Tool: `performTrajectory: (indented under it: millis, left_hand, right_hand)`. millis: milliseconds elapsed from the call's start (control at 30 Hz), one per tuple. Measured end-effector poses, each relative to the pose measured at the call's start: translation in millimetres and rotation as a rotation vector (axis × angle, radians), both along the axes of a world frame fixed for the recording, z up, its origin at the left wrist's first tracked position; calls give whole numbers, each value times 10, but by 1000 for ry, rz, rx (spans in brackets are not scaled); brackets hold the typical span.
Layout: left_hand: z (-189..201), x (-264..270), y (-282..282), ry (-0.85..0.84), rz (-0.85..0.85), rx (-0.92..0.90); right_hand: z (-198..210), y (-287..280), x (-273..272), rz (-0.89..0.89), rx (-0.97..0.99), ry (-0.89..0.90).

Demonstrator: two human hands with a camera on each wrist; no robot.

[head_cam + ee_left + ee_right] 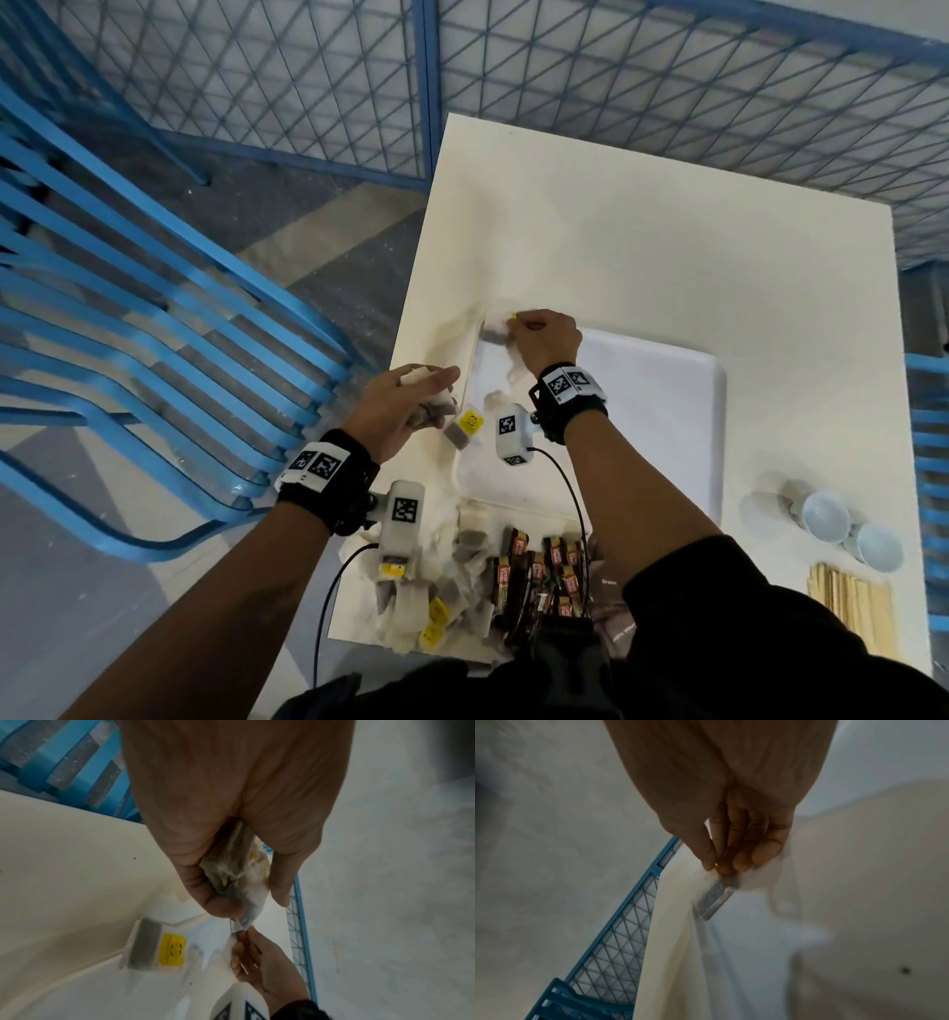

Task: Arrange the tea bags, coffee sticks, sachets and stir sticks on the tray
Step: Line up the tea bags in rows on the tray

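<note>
A single tea bag (495,334) is pinched by its yellow tag between the thumb and fingertips of the right hand (547,339), and it is held at the far left corner of the white tray (683,411), just ahead of the knuckles. In the right wrist view the bag (716,900) is seen hanging below the fingertips (741,862), close to the tray's rim; whether it touches the tray cannot be told.

A bunch of tea bags (429,406) is gripped in the left hand (400,411), whose fingers are curled round them; the hand is held over the table (616,231) just outside the tray's left edge. In the left wrist view the crumpled bags (236,874) are seen enclosed between thumb and fingers.

Just to the right of the left hand, one tea bag with a yellow tag (464,429) lies across the tray's left rim. Behind both wrists, at the near table edge, a heap of tea bags (426,591) and a heap of dark coffee sticks (544,570) are found. Well to the right of the right forearm, wooden stir sticks (847,601) and small white cups (832,519) lie on the table.
</note>
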State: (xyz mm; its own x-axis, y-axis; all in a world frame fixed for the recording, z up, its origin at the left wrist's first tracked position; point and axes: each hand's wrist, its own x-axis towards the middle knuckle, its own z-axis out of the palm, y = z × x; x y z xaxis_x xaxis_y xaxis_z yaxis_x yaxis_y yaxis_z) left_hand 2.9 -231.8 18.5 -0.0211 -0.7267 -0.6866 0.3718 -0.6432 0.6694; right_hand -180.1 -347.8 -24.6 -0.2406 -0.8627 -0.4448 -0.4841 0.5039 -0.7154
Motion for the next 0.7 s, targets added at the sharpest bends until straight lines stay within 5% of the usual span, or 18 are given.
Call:
performTrajectory:
  millis: [700]
  left_hand:
    - [-35,31,69,-16,47,23]
  right_hand:
    - [71,8,11,79,74,66]
